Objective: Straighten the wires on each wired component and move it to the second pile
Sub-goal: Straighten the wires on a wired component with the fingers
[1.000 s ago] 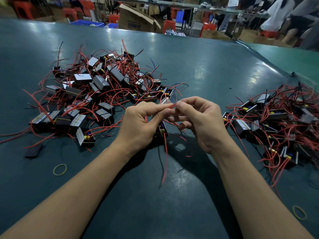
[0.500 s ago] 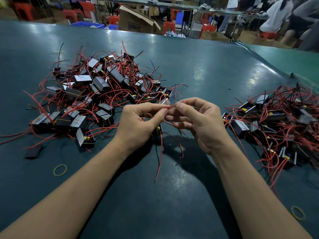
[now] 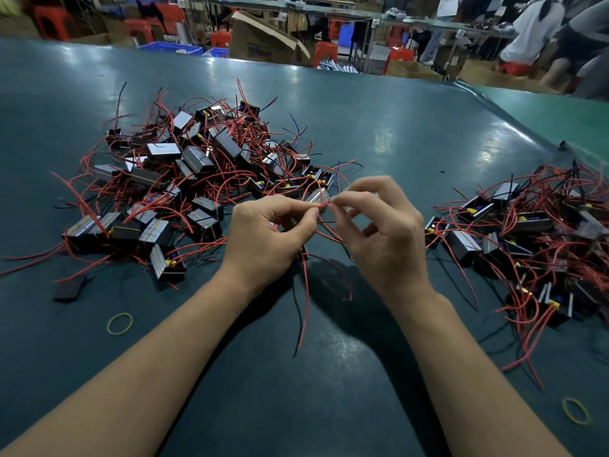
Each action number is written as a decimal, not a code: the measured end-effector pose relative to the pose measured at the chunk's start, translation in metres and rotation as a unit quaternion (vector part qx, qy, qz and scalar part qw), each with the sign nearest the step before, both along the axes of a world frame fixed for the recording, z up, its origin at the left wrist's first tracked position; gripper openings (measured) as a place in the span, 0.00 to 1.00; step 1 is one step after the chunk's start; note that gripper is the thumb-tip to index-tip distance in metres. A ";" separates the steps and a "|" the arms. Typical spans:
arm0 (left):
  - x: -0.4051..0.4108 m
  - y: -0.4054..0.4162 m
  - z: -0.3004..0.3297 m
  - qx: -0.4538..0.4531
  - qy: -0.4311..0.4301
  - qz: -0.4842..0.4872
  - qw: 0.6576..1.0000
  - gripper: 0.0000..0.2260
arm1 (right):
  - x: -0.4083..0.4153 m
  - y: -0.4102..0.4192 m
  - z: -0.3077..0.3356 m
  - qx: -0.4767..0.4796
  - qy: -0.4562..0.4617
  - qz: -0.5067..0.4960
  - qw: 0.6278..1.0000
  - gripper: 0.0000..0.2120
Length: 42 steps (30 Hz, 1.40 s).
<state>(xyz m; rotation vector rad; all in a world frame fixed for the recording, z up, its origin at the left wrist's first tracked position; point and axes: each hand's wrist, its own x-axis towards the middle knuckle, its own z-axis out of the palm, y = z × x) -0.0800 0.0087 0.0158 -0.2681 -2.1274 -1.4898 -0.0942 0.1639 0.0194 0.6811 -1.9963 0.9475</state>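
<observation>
Since the earlier frames the two hands have been drawing slightly apart and rising, and the long red wire (image 3: pixel 305 298) that was swinging below them is now hanging straighter toward the lower centre of the frame.

The green table (image 3: pixel 379 133) is filling most of the picture. The larger pile (image 3: pixel 184 179) of black-and-silver components with tangled red leads is sprawling across the upper left; it is probably the unsorted stock. The second pile (image 3: pixel 534 239) is lying at the right edge, close enough for a short sideways drop.

In the centre, the left hand (image 3: pixel 267 239) is curling its fingers around the component in hand, whose body is almost entirely hidden behind the palm, while its thumb and forefinger are pinching a red lead at the tip. The right hand (image 3: pixel 385 235) is pinching the same lead just beside that point, its other fingers loosely bent. Holding the pinches this close is likely giving control for pulling the kink out.

Two yellow rubber bands are lying loose, one at lower left (image 3: pixel 119 323), one at lower right (image 3: pixel 576 415).
</observation>
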 end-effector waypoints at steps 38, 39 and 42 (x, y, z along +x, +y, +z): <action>-0.001 -0.005 0.000 -0.124 0.079 -0.038 0.988 0.04 | 0.002 0.020 0.011 0.089 -0.117 0.019 0.989 0.07; -0.001 -0.005 0.000 -0.124 0.083 -0.043 0.988 0.04 | 0.002 0.020 0.012 0.077 -0.138 0.020 0.987 0.07; 0.000 -0.005 0.001 -0.117 0.101 -0.047 0.987 0.04 | 0.005 0.016 0.014 -0.030 -0.291 0.043 0.955 0.12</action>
